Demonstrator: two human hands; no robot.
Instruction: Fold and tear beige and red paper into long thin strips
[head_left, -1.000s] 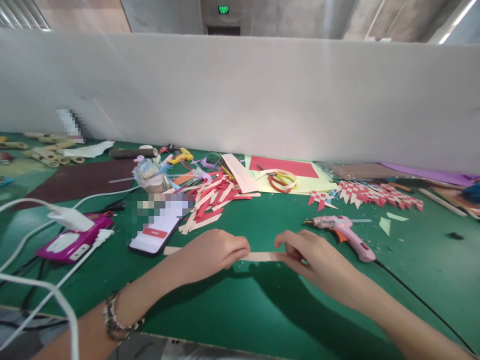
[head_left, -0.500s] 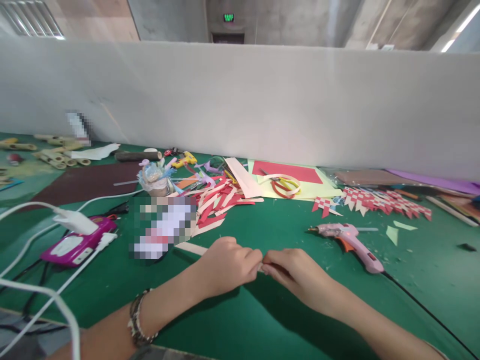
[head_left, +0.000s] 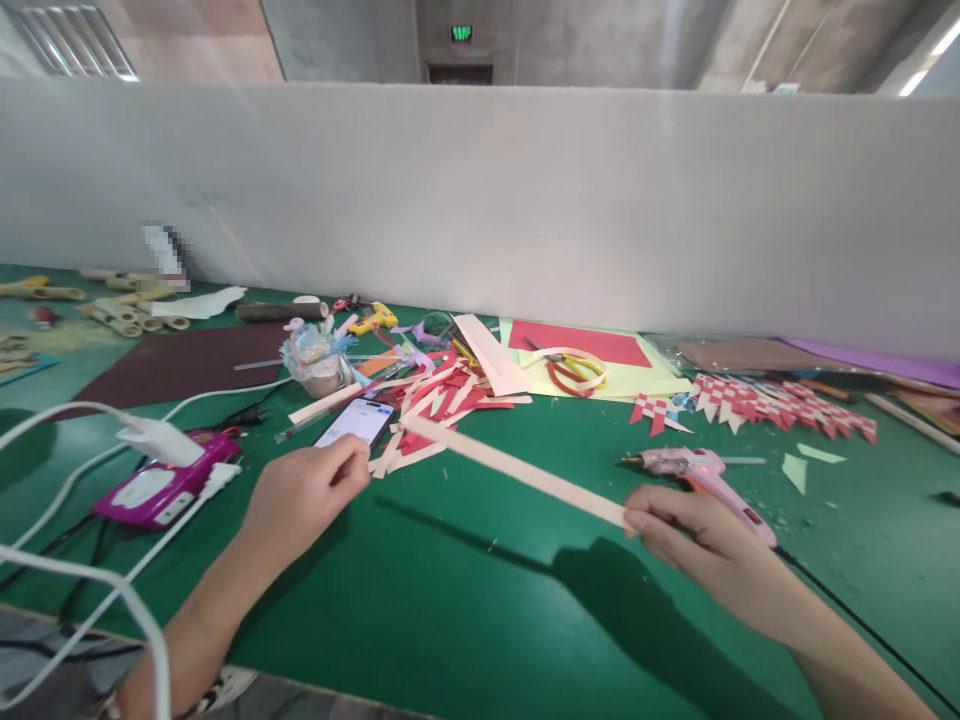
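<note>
Strip of cream paper [head_left: 517, 465] slants above a green tabletop [head_left: 450, 620], near end pinched btwn thumb & fingers of the R hand [head_left: 697, 535]; its shadow falls on the table, nearer the camera. Far end reaches the pile of red & cream strips [head_left: 457, 392], contact unclear. L hand [head_left: 300, 500], fingers curled closed, hovers or rests in front of a phone [head_left: 354, 422], hiding its lower part; can't tell if the two touch, or if anything's inside the curl. Just beyond the R hand: a pink glue gun [head_left: 701, 468], lying on its side w/ black cord running toward the lower R corner. Behind it, red-&-white checked pieces [head_left: 780, 402] lie bunched. At far L, a magenta power strip [head_left: 161, 500] w/ white plugs. Grey partition [head_left: 480, 200] backs the table.
</note>
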